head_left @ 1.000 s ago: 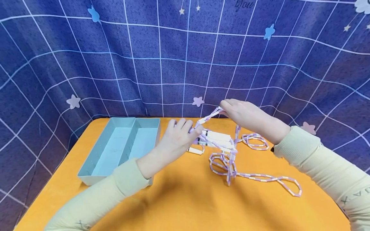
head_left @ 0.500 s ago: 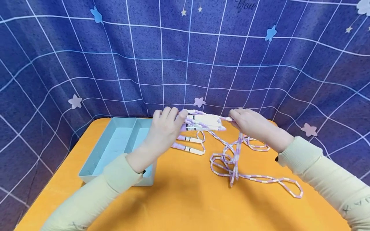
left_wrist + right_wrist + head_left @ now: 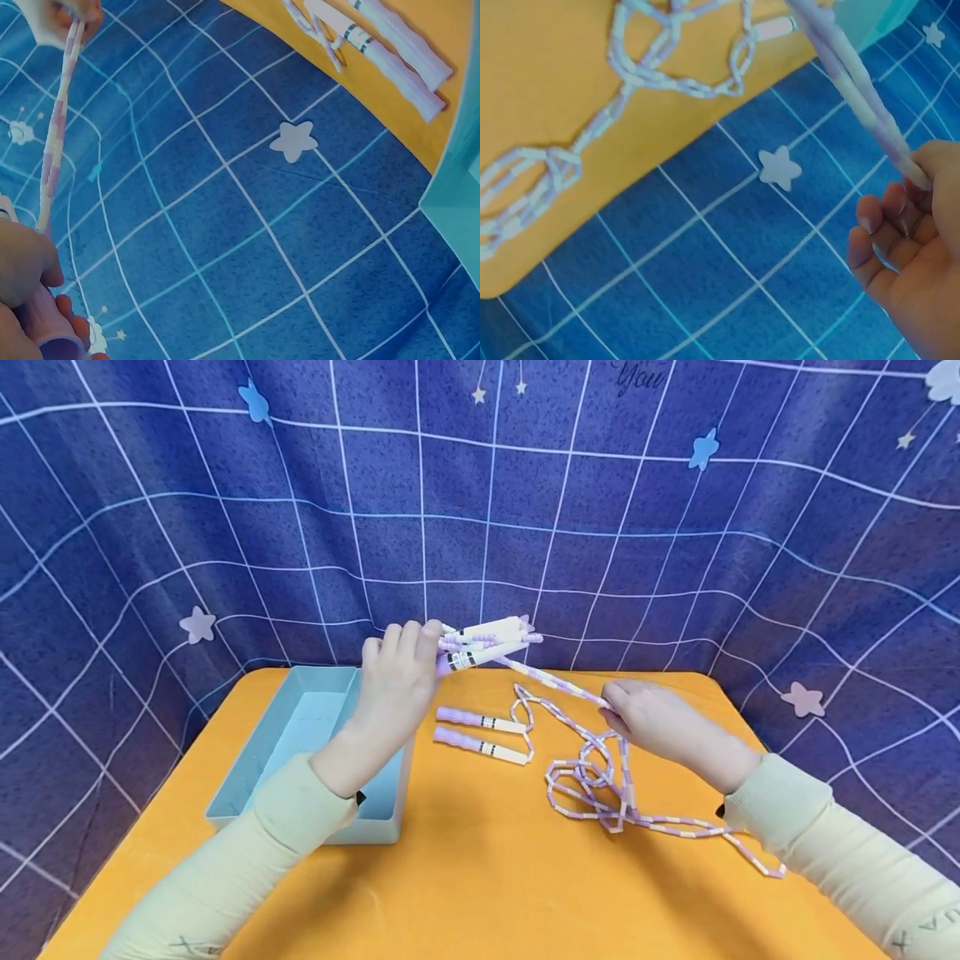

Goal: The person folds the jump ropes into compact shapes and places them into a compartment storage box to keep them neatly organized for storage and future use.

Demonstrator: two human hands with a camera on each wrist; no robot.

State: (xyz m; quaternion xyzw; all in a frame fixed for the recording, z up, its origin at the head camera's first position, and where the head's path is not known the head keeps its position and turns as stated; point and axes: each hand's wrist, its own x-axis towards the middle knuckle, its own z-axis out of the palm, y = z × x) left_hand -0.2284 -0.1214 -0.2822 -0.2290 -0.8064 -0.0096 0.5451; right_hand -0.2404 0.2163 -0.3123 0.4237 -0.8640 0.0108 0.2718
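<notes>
My left hand point(image 3: 399, 681) grips the handles point(image 3: 491, 639) of a purple-and-white beaded jump rope, held up beyond the box's right side with some rope bunched against them. In the left wrist view a hollow purple handle end point(image 3: 58, 346) pokes out of the fist. A doubled stretch of beaded rope point(image 3: 555, 683) runs taut from this bundle to my right hand point(image 3: 651, 717), which pinches it between thumb and forefinger while the other fingers curl loosely. Below, a second pair of purple-and-white handles point(image 3: 480, 747) lies on the orange table, joined to beaded cord.
A light blue two-compartment box point(image 3: 397, 827) stands at the left of the table point(image 3: 480, 893), partly behind my left forearm. Loops of beaded rope point(image 3: 592, 785) lie tangled at the right. A blue grid-patterned curtain point(image 3: 480, 552) hangs behind.
My left hand has moved left and up with the handles, uncovering the pair on the table. My right hand has come down and slightly right, and the rope between both hands has straightened.
</notes>
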